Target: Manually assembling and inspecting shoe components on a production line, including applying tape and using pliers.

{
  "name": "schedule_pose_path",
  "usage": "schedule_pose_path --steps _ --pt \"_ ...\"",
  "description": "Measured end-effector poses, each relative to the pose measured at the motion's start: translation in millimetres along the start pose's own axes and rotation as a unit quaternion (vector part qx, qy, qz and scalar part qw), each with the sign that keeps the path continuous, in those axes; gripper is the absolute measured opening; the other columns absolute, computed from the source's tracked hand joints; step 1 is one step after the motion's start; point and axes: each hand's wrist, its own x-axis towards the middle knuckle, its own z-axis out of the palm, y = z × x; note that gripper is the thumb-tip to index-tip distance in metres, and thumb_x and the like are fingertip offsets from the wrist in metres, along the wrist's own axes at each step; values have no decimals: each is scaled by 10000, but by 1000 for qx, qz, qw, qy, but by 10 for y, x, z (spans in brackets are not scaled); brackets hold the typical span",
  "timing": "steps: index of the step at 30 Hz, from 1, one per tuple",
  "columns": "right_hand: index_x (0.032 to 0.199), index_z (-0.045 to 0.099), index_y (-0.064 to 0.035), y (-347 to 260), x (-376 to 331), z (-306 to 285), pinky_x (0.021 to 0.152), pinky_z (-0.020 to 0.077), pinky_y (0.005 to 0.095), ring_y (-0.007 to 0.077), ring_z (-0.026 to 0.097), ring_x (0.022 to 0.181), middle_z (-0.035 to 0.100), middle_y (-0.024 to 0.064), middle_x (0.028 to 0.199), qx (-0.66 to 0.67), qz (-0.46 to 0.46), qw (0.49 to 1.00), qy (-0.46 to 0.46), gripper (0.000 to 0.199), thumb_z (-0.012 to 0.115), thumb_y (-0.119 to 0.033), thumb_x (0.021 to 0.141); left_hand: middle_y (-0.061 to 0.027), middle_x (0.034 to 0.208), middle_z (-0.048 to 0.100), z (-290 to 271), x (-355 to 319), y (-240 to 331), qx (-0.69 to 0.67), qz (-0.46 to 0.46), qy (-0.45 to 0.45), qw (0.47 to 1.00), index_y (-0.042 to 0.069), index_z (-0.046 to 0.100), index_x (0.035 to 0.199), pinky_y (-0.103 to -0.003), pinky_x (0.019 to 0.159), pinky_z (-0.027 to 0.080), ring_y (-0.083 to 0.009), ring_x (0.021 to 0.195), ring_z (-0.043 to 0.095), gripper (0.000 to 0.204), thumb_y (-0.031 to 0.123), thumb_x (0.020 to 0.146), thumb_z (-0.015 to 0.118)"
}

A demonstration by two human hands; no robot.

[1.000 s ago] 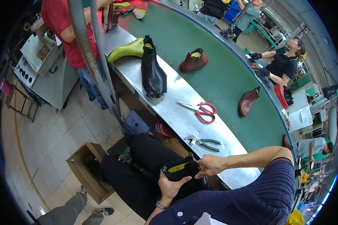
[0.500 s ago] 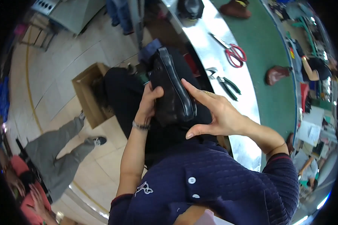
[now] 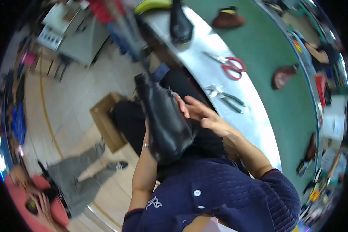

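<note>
A black leather shoe (image 3: pixel 164 120) stands over my lap, its narrow end pointing up and away and its wide rounded end toward my body. My left hand (image 3: pixel 182 107) is wrapped round it from behind, fingertips showing at the shoe's right side; the palm and thumb are hidden behind the leather. My right hand (image 3: pixel 213 119) hovers just right of the shoe, close to the left fingertips, its fingers stretched out and somewhat blurred. Nothing shows in it, and I cannot tell whether it touches the shoe.
On the metal bench edge at right lie red-handled scissors (image 3: pixel 232 69), dark-green-handled pliers (image 3: pixel 230 101) and another black shoe (image 3: pixel 180 28). Brown shoes (image 3: pixel 284 77) sit on the green belt (image 3: pixel 259 58). A cardboard box (image 3: pixel 108 125) stands left of my legs. A person (image 3: pixel 75 174) is at lower left.
The shoe has been turned over, from its sole edge facing me to its smooth leather side. My right hand has come off it to the right; my left hand now reaches behind it.
</note>
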Motion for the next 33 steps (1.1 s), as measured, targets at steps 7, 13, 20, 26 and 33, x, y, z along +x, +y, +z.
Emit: schedule_pose_path --steps 7,13,20,26,33 --pt "1457 311 -63 298 -370 -239 1080 367 413 250 458 1284 459 122 1405 263 44 962 57 1049 799 -568 678 -147 1469 366 916 625 232 635 140 140 747 -1 359 1426 -401 1135 261 -254 1375 346 675 218 877 684" --pt "1254 514 32 310 -905 -559 887 535 395 265 654 969 642 154 1121 304 -46 882 356 653 746 -278 728 -300 1553 68 2336 813 907 481 318 100 811 2 397 1393 -613 1157 -10 -483 1436 34 650 179 797 584" --pt "1078 613 30 -321 -1276 -739 826 483 313 196 628 870 672 107 1014 -189 -49 681 706 517 841 -217 685 -300 1551 69 2426 1078 921 579 341 81 736 14 349 1407 -601 1160 12 -476 1435 51 640 189 823 546" --pt "1171 587 14 191 -2014 -884 881 477 368 280 642 954 676 166 1051 -317 65 530 784 691 858 -360 657 -301 1550 70 2529 1388 941 649 354 60 671 24 308 1418 -591 1162 31 -470 1434 65 632 198 846 513" --pt "1465 337 -41 -1004 -1722 -726 1128 268 387 280 379 1354 415 144 1467 -474 38 579 662 930 812 -205 683 -301 1548 71 2446 1603 1186 696 379 58 607 36 261 1432 -578 1165 53 -463 1432 82 623 208 873 475"
